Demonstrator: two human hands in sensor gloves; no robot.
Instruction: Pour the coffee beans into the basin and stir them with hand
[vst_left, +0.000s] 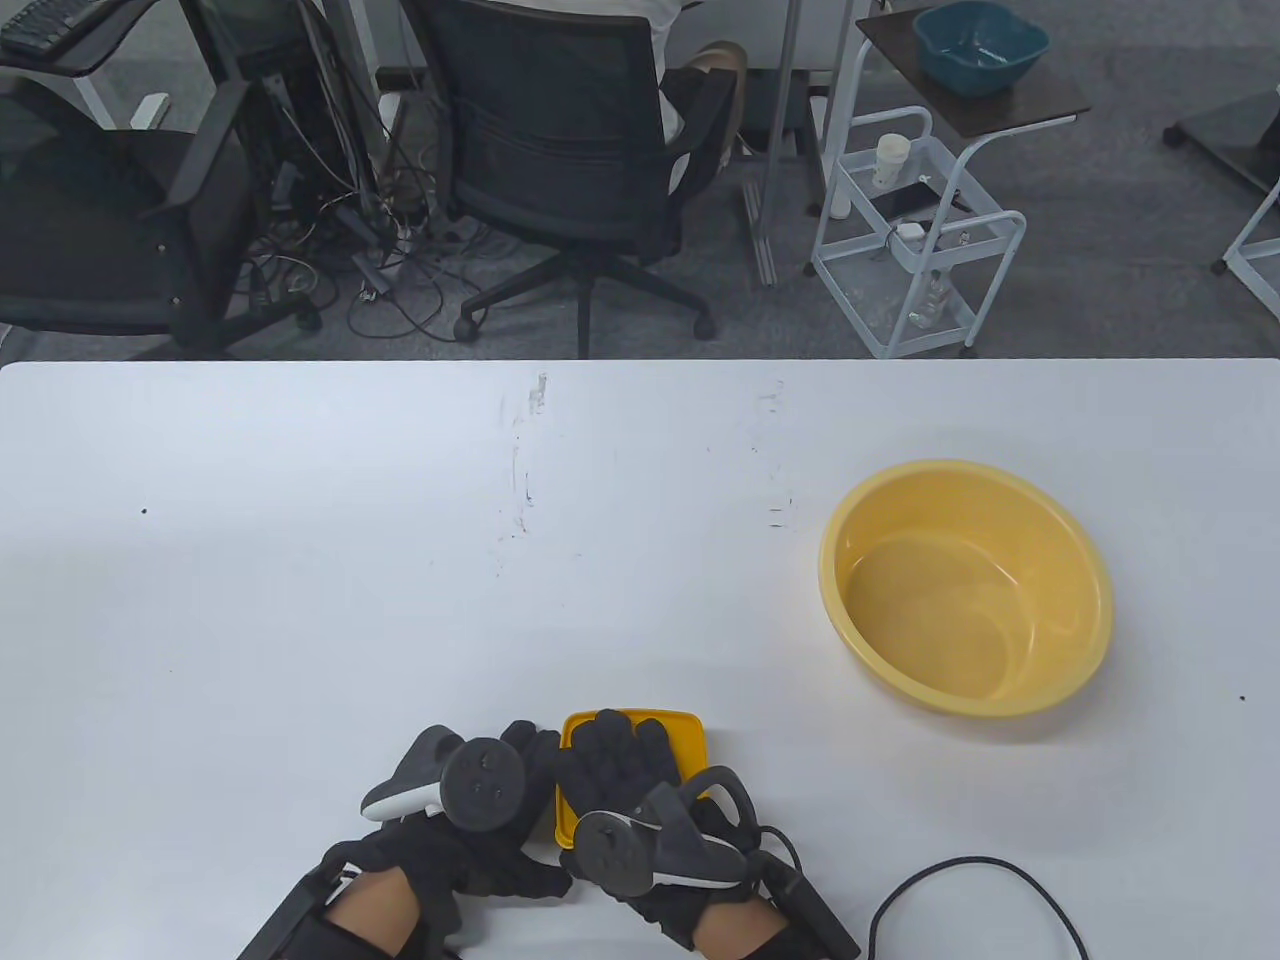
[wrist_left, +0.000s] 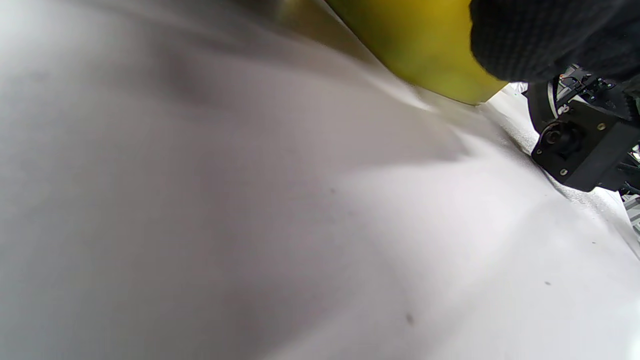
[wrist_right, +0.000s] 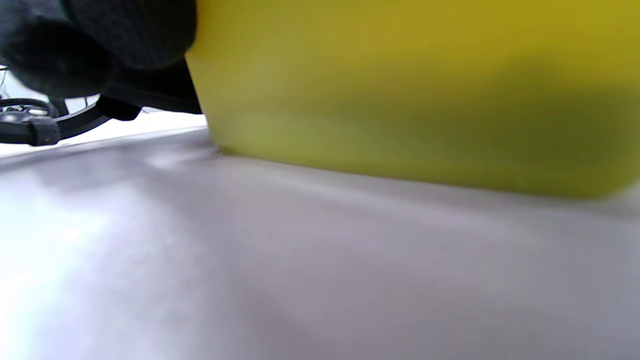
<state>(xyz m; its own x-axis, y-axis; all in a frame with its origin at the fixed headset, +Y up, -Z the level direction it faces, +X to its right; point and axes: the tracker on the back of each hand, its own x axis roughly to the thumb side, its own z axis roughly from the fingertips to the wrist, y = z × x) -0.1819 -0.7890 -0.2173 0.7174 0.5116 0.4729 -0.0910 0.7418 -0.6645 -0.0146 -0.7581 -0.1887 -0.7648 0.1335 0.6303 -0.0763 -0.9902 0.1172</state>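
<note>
A yellow basin (vst_left: 965, 590) stands empty on the right of the white table (vst_left: 400, 600). A yellow lidded box (vst_left: 688, 745) sits at the near edge in the middle; its contents are hidden. My right hand (vst_left: 615, 755) lies on the lid with its fingers spread flat. My left hand (vst_left: 525, 760) holds the box's left side, its thumb near the front corner. The left wrist view shows the box (wrist_left: 425, 45) with a gloved fingertip (wrist_left: 540, 35) against its corner. The box's side (wrist_right: 410, 90) fills the right wrist view.
A black cable (vst_left: 960, 880) loops on the table at the bottom right, near my right wrist. Past the table's far edge are office chairs (vst_left: 570, 150) and a white cart (vst_left: 910, 230).
</note>
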